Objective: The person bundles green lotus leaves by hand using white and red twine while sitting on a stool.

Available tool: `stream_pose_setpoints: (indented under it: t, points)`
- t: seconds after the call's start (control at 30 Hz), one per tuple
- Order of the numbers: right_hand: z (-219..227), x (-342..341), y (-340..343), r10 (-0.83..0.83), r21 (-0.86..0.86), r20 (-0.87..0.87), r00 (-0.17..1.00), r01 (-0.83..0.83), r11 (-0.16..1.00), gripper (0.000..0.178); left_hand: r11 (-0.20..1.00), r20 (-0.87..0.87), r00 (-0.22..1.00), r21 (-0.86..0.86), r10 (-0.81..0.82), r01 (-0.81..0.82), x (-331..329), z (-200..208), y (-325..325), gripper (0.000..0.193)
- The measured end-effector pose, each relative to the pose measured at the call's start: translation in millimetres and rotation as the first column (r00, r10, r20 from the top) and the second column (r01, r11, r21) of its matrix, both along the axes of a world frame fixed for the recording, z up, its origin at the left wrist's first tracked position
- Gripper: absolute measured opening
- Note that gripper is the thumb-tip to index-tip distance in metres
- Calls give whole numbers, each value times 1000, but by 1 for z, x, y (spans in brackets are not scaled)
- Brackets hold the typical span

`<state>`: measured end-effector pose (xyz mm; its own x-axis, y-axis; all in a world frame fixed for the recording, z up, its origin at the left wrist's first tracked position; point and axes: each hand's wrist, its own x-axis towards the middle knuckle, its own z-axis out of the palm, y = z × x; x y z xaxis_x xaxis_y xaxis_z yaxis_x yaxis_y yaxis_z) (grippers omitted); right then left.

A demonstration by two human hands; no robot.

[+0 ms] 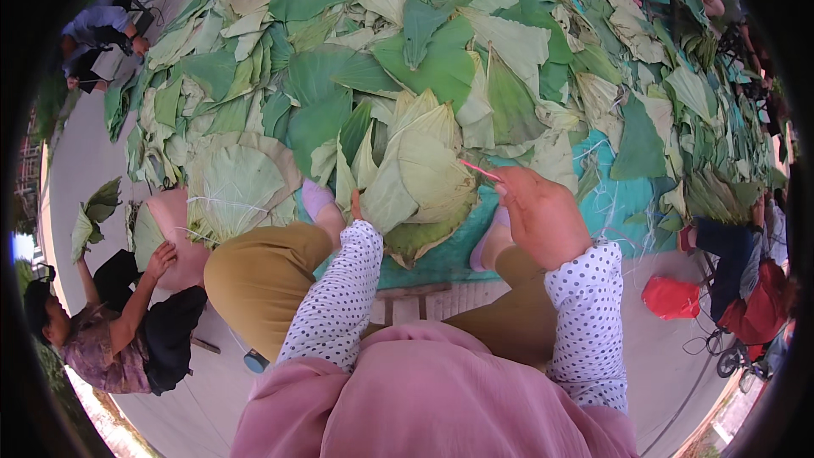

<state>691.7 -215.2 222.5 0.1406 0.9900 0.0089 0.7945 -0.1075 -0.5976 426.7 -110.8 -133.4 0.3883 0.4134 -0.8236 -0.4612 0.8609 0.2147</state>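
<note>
Pink cloth fills the bottom of my view, draped over the wearer's lap, and from it two polka-dot sleeves run forward past mustard-coloured trouser knees. From where I sit watching, the right hand is curled into a loose fist, thumb and fingertips pinching a thin pink strip that juts out to the left over the leaves. The left hand is mostly hidden behind a folded stack of pale lotus leaves; only a fingertip shows at the stack's near edge, so I cannot tell whether it is spread or gripping, only that it is against the bundle. That stack lies directly ahead, between the two hands, on the near edge of a teal tarp heaped with loose green leaves. I judge the step in hand to be tying: the leaves look gathered and folded, and the strip is ready. My read is that the next move calls for steadying the stack with the left hand while the strip is carried round it without letting the folds spring open. A crouching person at lower left handles another leaf bundle, and a red bag lies on the pavement to the right.
</note>
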Motion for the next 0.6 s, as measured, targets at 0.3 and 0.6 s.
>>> stream_pose_setpoints:
  t: [0.3, 0.6]
  points:
    - [6, -14, 16, 90, -62, 47, 995, -87, 994, 18, 976, -342, 937, -216, -67, -9, 54, 10, -28, 65]
    - [7, -18, 5, 135, -26, 45, 990, -134, 991, 16, 996, -338, 938, -23, 76, -89, 89, 86, 21, 67]
